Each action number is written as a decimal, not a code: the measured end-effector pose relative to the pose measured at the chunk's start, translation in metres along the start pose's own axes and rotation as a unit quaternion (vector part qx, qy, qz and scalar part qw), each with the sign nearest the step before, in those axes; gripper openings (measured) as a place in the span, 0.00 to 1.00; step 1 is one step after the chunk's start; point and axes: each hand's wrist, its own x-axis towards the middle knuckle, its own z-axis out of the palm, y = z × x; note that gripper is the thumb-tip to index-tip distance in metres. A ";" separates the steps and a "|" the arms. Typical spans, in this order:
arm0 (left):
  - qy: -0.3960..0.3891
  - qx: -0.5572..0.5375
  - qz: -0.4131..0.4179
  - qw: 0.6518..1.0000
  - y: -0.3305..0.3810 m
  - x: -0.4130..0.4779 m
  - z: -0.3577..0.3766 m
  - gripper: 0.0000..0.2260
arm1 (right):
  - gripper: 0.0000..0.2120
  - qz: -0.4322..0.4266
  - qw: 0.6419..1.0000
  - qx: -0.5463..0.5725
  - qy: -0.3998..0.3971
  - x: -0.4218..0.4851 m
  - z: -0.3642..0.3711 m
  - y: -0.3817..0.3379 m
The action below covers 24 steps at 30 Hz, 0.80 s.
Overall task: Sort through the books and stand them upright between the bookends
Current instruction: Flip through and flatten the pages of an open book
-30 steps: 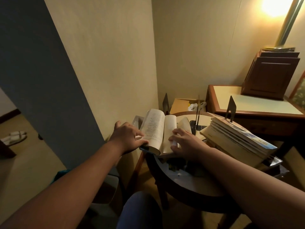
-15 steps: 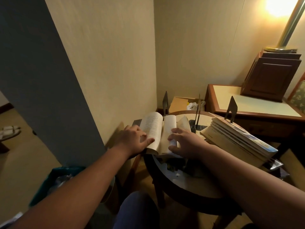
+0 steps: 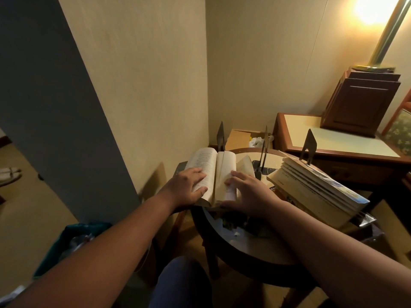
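Open book (image 3: 205,167): laid flat at the near left edge of the round table (image 3: 251,254), pages up, so that it can be checked before sorting; part of it overhangs the rim.
Left hand (image 3: 185,188): pressed palm-down on the left page, fingers spread, thumb along the near edge; nothing is gripped, the page is only pinned so the book is kept from closing.
Right hand (image 3: 249,192): laid on the right-hand pages, fingertips at the gutter, a few leaves curled under them; a loose hold, judged to be for leafing through.
Stack of books (image 3: 315,187): piled flat and tilted at the right of the table, not yet stood up.
Bookends: one (image 3: 220,136) is stood just beyond the open book, a thin one (image 3: 263,150) at the middle, a third (image 3: 308,145) behind the stack; the gaps between them are left free to take upright books.
Stage: judged early, since no book is seen standing.
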 end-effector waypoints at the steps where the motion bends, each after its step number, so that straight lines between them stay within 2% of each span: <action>1: 0.001 -0.004 0.005 1.000 0.001 -0.001 -0.001 0.27 | 0.31 -0.002 1.000 0.004 0.008 -0.001 0.000 -0.001; 4: 0.030 -0.024 0.043 0.998 0.002 -0.002 -0.005 0.24 | 0.30 -0.001 1.000 0.013 0.020 0.000 -0.001 -0.005; 8: 0.059 -0.013 0.106 0.993 0.010 -0.003 -0.019 0.28 | 0.29 -0.012 0.999 0.027 0.033 0.005 -0.002 -0.008; 11: 0.054 0.011 0.154 0.986 0.019 -0.003 -0.029 0.28 | 0.28 -0.015 0.998 0.034 0.043 0.009 -0.003 -0.010; 14: 0.033 0.043 0.189 0.980 0.022 0.000 -0.033 0.25 | 0.27 -0.017 0.998 0.038 0.042 0.010 -0.001 -0.010; 20: 0.046 0.077 0.183 0.979 0.027 0.000 -0.030 0.22 | 0.28 -0.020 0.996 0.066 0.051 0.012 0.002 -0.005; 24: 0.063 0.086 0.174 0.979 0.022 -0.003 -0.026 0.15 | 0.31 -0.018 0.997 0.066 0.037 0.012 0.001 -0.002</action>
